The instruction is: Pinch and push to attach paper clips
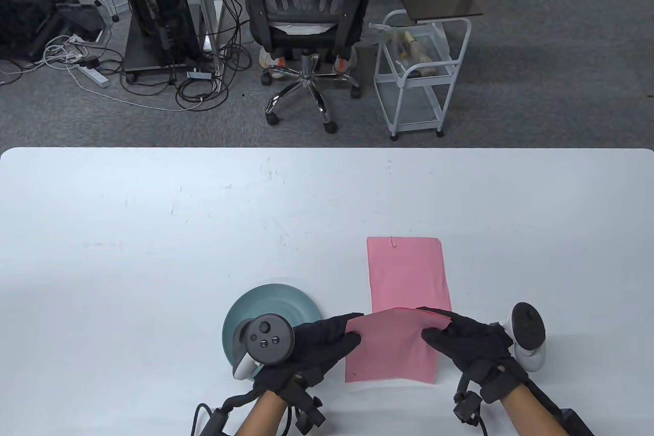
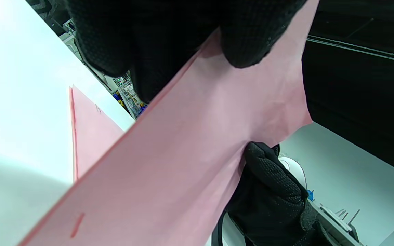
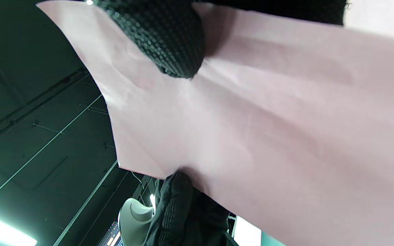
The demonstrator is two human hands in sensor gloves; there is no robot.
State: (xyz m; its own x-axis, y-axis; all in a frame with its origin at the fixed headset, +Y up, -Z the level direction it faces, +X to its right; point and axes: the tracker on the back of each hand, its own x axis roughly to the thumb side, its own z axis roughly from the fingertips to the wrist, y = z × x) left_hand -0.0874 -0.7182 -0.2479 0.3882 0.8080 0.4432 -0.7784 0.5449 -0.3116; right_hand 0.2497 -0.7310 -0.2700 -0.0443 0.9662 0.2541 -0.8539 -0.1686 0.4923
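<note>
Table view alone shows both hands point(image 1: 393, 344) gripping pink paper point(image 1: 391, 349), clipped sheet point(image 1: 406, 272) behind.

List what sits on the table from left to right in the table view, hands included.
Teal plate → left hand → held pink sheet → right hand. The flat clipped pink sheet lies farther back, overlapping the held sheet's span, so it has no clear slot.

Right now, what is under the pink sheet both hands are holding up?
Under the held pink sheet lies a flat pink sheet on the white table, with a paper clip at its far edge. Its near end is covered.
</note>
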